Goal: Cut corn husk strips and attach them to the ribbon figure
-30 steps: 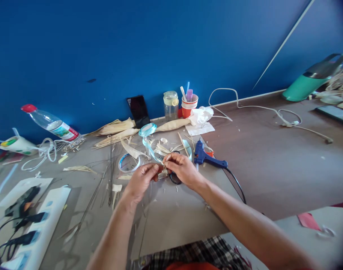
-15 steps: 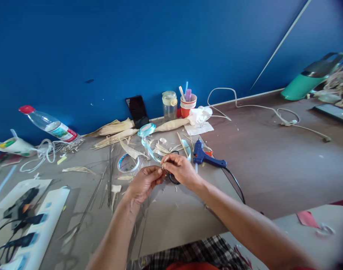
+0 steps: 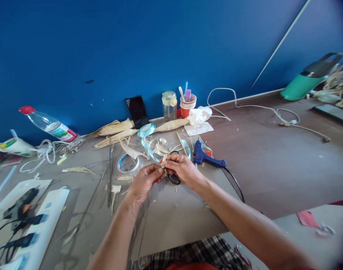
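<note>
Our left grip [image 3: 143,182] and right grip [image 3: 183,170] both pinch a small husk scrap [image 3: 163,162] over the littered grey worktop [image 3: 171,215], blue wall [image 3: 132,48] behind

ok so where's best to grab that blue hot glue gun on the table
Probably the long handle of the blue plastic hot glue gun, from above and the right. It lies flat on the grey table, handle pointing right toward its black cord, clear of the right hand, which pinches a pale husk strip beside the nozzle.
</note>
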A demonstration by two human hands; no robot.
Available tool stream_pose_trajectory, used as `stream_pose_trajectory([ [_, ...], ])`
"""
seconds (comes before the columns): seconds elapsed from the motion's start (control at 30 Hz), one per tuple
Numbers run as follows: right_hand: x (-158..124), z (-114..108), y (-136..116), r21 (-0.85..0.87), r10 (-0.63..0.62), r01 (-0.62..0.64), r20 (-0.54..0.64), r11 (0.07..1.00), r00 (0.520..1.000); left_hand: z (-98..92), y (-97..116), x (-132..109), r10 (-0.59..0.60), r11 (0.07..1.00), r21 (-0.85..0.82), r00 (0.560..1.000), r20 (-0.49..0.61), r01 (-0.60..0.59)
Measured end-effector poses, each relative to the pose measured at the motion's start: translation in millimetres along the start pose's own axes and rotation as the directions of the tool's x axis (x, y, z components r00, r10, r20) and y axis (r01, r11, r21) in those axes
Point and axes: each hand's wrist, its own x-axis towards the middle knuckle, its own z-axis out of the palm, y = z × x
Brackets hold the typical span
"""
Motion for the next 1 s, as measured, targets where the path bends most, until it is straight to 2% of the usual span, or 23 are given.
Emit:
stream_pose_trajectory([
  [0.23,0.0,0.8,-1.0,-0.019,-0.017,0.017,-0.005,1.000,1.000,-0.2,-0.9,0.5,0.045,0.996,0.073,0.999,-0.023,-0.043],
  [0.57,-0.3,-0.4,-0.2,0.111,-0.026,0.018,0.070,0.994,0.997,2.1,0.8,-1.3,0.070,0.998,0.001,0.994,-0.079,-0.070],
  [0.73,-0.2,0.0,0.8,0.114,-0.017,0.007,0.088,0.993,0.996,3.9,3.2,-1.6,0.092,0.995,-0.013,0.989,-0.117,-0.094],
  [0.83,0.5,0.0,1.7,0.094,-0.031,0.022,0.091,0.995,0.995,5.8,5.1,-2.2,0.119,0.993,0.018,0.983,-0.143,-0.118],
  [1.0,0.3,1.5,0.7,0.035,-0.034,0.032,0.047,0.999,0.998,7.3,4.7,-2.1,0.168,0.976,0.161,0.976,-0.139,-0.145],
])
